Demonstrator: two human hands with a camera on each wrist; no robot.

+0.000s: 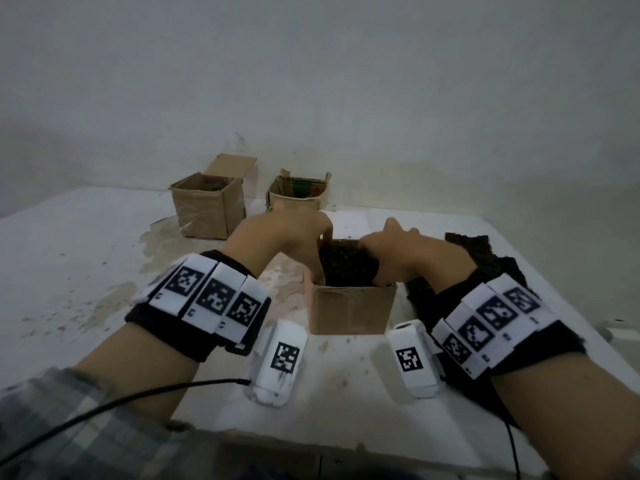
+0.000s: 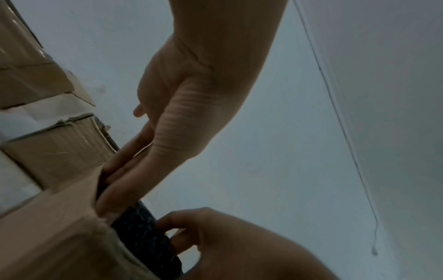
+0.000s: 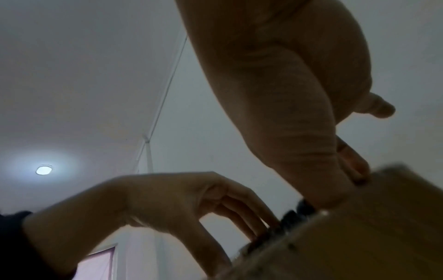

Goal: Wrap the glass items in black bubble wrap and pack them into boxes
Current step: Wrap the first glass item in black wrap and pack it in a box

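A small open cardboard box (image 1: 353, 310) stands at the table's middle, and a bundle in black bubble wrap (image 1: 343, 268) fills its top. My left hand (image 1: 294, 233) reaches down at the box's left side. Its straight fingers (image 2: 120, 180) slide between the box wall (image 2: 59, 227) and the bundle (image 2: 143, 233). My right hand (image 1: 391, 244) arches over the bundle's right end, fingertips pressing on the wrap (image 3: 294, 214) at the box rim (image 3: 359, 236). The glass inside the wrap is hidden.
Two more open cardboard boxes (image 1: 207, 206) (image 1: 298, 190) stand at the back by the wall. A loose sheet of black bubble wrap (image 1: 478, 251) lies to the right of the centre box, under my right forearm. The tabletop (image 1: 86, 271) is stained white.
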